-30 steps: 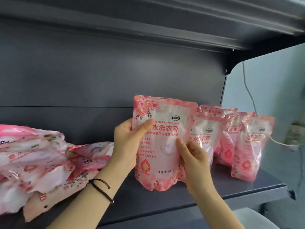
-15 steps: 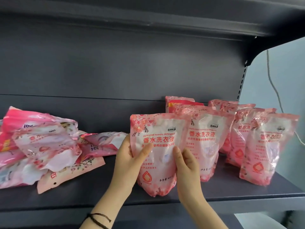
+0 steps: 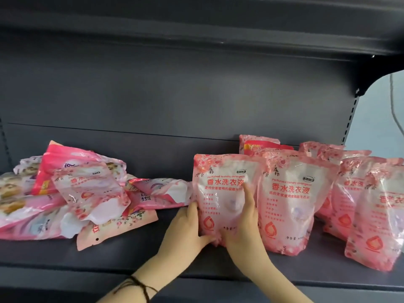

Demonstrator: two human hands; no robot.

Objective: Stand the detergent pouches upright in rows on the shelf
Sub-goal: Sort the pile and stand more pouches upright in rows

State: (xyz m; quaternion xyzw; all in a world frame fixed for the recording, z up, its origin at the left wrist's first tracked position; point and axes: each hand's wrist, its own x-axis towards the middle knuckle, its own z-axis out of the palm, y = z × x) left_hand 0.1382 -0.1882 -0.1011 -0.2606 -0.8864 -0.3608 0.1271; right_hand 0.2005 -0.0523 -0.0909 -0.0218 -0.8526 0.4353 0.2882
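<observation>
A pink detergent pouch (image 3: 220, 193) stands upright on the dark shelf (image 3: 122, 256), its base touching the board. My left hand (image 3: 185, 232) grips its lower left edge and my right hand (image 3: 244, 221) presses flat on its front, both holding it. Right beside it stands another upright pouch (image 3: 293, 200), and several more upright pouches (image 3: 376, 213) fill the shelf's right end in rows. A heap of flat pouches (image 3: 72, 193) lies on the left part of the shelf.
The upper shelf (image 3: 196, 29) overhangs close above. The back panel (image 3: 153, 95) is dark grey. A bare strip of shelf board lies between the heap and the held pouch. A slotted upright post (image 3: 349, 119) and a pale wall with a cable are at the right.
The pouch has come down from mid-air and now rests on the shelf board next to the standing row. Both hands slid lower on it, toward its base.
</observation>
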